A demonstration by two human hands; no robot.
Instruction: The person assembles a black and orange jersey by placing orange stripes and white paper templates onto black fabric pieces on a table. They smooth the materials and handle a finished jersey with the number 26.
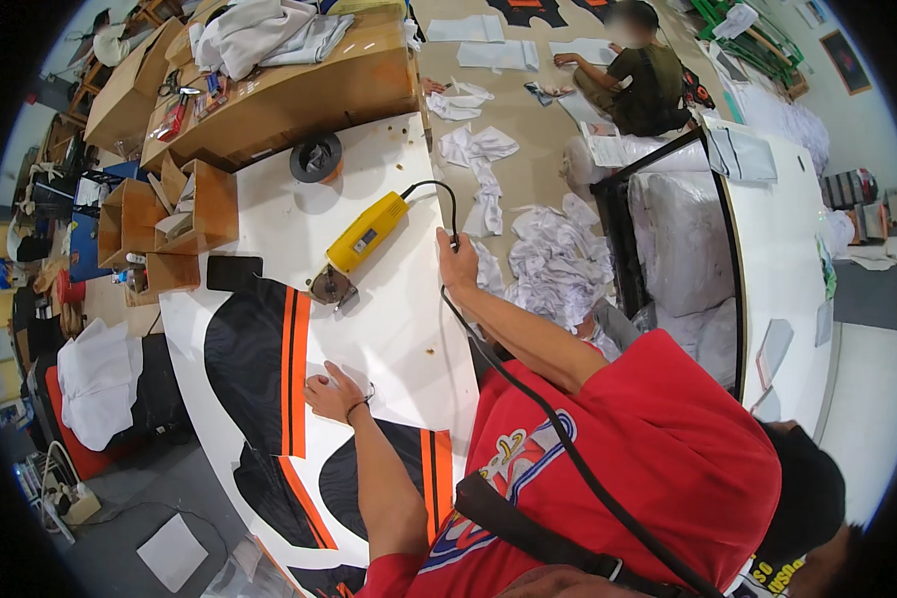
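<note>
Cutter, yellow, lies slantwise on the white counter, blade lower-left, cord end upper-right, its label too small to read. My right fingers grip the cord; my left fingers spread loosely beside orange-striped fabric.

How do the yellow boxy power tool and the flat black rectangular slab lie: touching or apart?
Apart. The head view plainly shows white tabletop between the yellow power tool and the black slab.

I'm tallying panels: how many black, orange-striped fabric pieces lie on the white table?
4: a piece left of the left hand, a second below it, a third partly behind that forearm, a fourth at the picture's lower edge. More may be hidden.
</note>
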